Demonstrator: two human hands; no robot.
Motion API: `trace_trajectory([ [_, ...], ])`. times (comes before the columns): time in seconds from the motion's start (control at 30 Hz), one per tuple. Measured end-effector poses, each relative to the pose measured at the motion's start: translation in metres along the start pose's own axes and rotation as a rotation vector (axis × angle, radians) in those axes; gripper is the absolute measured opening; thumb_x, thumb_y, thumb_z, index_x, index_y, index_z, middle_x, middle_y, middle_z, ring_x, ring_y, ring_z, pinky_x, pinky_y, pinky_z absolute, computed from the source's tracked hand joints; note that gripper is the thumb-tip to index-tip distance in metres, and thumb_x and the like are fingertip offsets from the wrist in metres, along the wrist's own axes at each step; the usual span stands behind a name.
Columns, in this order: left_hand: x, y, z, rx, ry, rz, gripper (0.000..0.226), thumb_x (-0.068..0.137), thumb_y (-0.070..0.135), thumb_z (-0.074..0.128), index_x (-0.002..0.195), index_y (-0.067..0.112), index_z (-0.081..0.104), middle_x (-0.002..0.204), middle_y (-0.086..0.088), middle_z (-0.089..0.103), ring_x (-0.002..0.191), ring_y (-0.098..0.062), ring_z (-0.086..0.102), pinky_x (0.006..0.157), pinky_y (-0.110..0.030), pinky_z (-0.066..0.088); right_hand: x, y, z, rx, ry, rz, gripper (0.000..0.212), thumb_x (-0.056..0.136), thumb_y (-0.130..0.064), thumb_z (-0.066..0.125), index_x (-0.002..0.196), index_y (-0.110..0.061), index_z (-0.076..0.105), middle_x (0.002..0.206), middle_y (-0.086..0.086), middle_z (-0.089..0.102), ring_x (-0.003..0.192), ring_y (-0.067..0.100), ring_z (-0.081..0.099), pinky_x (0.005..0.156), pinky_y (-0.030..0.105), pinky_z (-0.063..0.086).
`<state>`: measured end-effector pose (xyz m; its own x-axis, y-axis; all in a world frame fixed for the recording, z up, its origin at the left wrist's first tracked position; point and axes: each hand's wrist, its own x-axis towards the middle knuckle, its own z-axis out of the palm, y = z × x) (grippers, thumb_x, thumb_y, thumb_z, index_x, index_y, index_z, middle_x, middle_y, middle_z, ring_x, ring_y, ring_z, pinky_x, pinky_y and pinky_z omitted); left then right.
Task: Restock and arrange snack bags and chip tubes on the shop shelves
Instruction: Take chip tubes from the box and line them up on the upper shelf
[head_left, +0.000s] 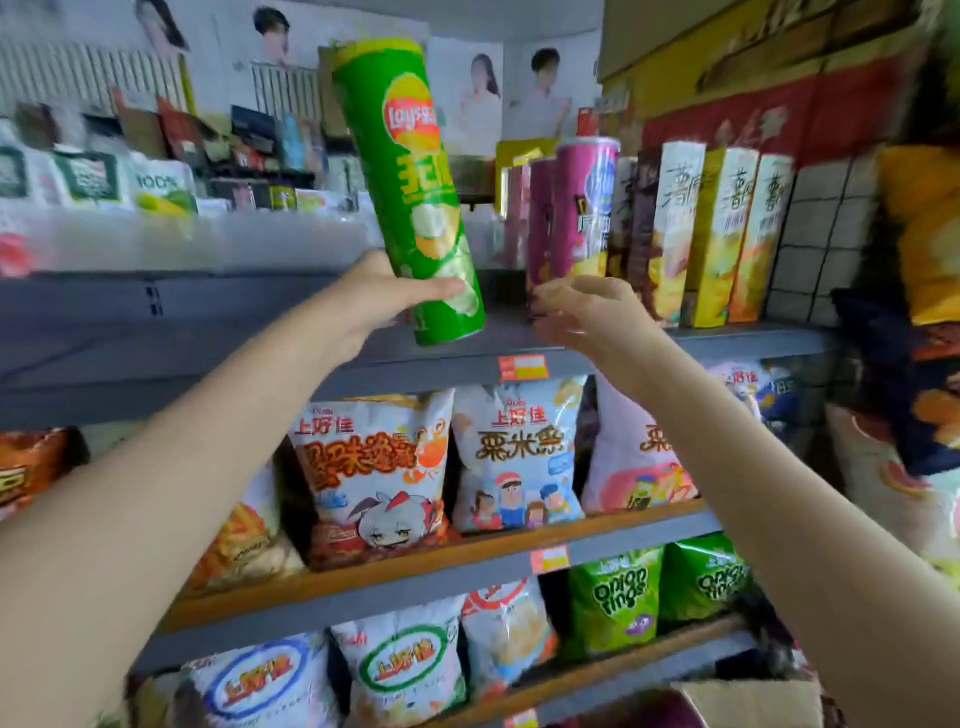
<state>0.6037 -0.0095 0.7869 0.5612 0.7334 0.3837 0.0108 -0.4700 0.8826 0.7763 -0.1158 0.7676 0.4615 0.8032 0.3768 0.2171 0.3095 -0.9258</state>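
**A:** Where is the chip tube?

**B:** A tall green chip tube (426, 202) stands just above the middle of the view, tilted so its top leans toward 11 o'clock. Its base sits at or just over the grey top shelf (727, 340); I cannot tell whether it touches.

**A:** And the hands?

**B:** The left hand (384, 296) comes in from 8 o'clock and grips the tube low down, the thumb lying across its front and the fingers wrapped behind, out of sight. The right hand (582, 312) reaches in from 4 o'clock, just beside the tube at its 3 o'clock. Its fingers are loosely curled and blurred, holding nothing that I can see, in front of the foot of a purple chip tube (584, 208).

**A:** What is hard to make out?

**B:** The right hand covers the purple tube's base. Past it, toward 3 o'clock, stands a row of tall snack boxes (722, 234) with blurred print. The far edges of the view are smeared.

**A:** And around them?

**B:** Below, at 6 o'clock, the next shelf carries white snack bags (514, 457) standing upright side by side. Lower, toward 5 o'clock, are green onion ring bags (615, 603). A cardboard box (748, 704) corner shows at the bottom edge. At 10 o'clock, further shelves hold packaged goods, and posters (483, 93) hang on the back wall at 12 o'clock.
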Motion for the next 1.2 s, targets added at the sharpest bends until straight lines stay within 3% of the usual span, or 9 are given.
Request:
trace_trajectory([
  [0.07,0.013,-0.008,-0.009,0.0,0.023,-0.062,0.024,0.08,0.009,0.069,0.098,0.021,0.06,0.106,-0.001,0.065,0.1,-0.016,0.059,0.093,-0.031,0.047,0.016,0.001,0.011,-0.094,-0.001,-0.026,0.013,0.089,-0.003,0.057,0.1,0.001,0.062,0.077,0.006,0.058,0.066,0.016,0.054,0.065,0.023,0.047],
  [0.17,0.033,-0.022,-0.011,0.035,0.059,-0.121,0.04,0.08,0.008,0.07,0.118,0.011,0.057,0.113,-0.002,0.062,0.1,-0.016,0.058,0.074,-0.02,0.046,0.044,0.003,0.028,-0.34,-0.111,-0.062,0.043,0.084,-0.005,0.065,0.124,0.004,0.049,0.106,0.016,0.061,0.092,0.024,0.058,0.078,0.031,0.05],
  [0.27,0.061,-0.037,-0.005,0.091,0.073,-0.146,0.051,0.074,0.013,0.077,0.121,0.01,0.057,0.117,-0.003,0.063,0.105,-0.02,0.06,0.088,-0.034,0.05,0.069,0.009,0.039,-0.581,-0.205,-0.092,0.059,0.081,-0.01,0.07,0.132,-0.001,0.042,0.129,0.017,0.051,0.117,0.028,0.052,0.098,0.039,0.045],
  [0.47,0.108,-0.041,0.028,0.169,-0.024,-0.114,0.057,0.074,0.008,0.076,0.126,0.01,0.053,0.126,-0.006,0.059,0.114,-0.022,0.055,0.098,-0.033,0.042,0.101,0.023,0.019,-0.854,-0.066,-0.293,0.037,0.086,-0.004,0.057,0.122,0.001,0.05,0.122,0.018,0.059,0.114,0.033,0.054,0.096,0.038,0.041],
  [0.73,0.142,-0.042,0.052,0.148,-0.031,-0.244,0.047,0.083,0.01,0.069,0.125,0.014,0.048,0.113,0.001,0.055,0.105,-0.015,0.051,0.085,-0.027,0.04,0.122,0.037,-0.013,-0.794,-0.11,-0.334,0.031,0.085,0.001,0.053,0.116,0.0,0.056,0.105,0.016,0.066,0.099,0.031,0.062,0.088,0.035,0.046],
  [0.83,0.147,-0.044,0.052,0.189,-0.017,-0.251,0.046,0.083,0.01,0.068,0.125,0.014,0.051,0.124,-0.003,0.057,0.111,-0.018,0.051,0.085,-0.027,0.04,0.116,0.04,-0.013,-0.728,-0.15,-0.35,0.027,0.086,0.001,0.051,0.112,0.0,0.057,0.095,0.012,0.066,0.089,0.032,0.065,0.086,0.04,0.05],
  [0.9,0.15,-0.043,0.052,0.225,0.0,-0.238,0.045,0.083,0.009,0.068,0.125,0.01,0.052,0.129,-0.008,0.056,0.116,-0.021,0.052,0.085,-0.028,0.041,0.113,0.04,-0.013,-0.731,-0.171,-0.371,0.027,0.087,0.0,0.051,0.113,0.0,0.057,0.094,0.011,0.065,0.087,0.028,0.064,0.083,0.033,0.05],
  [1.07,0.136,-0.037,0.045,0.571,0.166,-0.267,0.056,0.088,0.017,0.062,0.134,0.001,0.034,0.136,-0.017,0.044,0.12,-0.029,0.046,0.093,-0.034,0.04,0.101,0.04,-0.019,-0.676,-0.182,-0.323,0.025,0.088,-0.001,0.053,0.113,-0.001,0.058,0.098,0.013,0.065,0.088,0.026,0.061,0.086,0.034,0.05],
  [1.2,0.102,-0.024,0.044,0.474,0.281,-0.096,0.031,0.089,0.008,0.053,0.12,0.001,0.054,0.123,-0.013,0.057,0.111,-0.026,0.052,0.087,-0.028,0.04,0.083,0.047,-0.025,-0.53,-0.019,-0.326,0.019,0.088,0.001,0.052,0.098,-0.009,0.066,0.095,0.013,0.069,0.09,0.026,0.065,0.088,0.039,0.052],
])
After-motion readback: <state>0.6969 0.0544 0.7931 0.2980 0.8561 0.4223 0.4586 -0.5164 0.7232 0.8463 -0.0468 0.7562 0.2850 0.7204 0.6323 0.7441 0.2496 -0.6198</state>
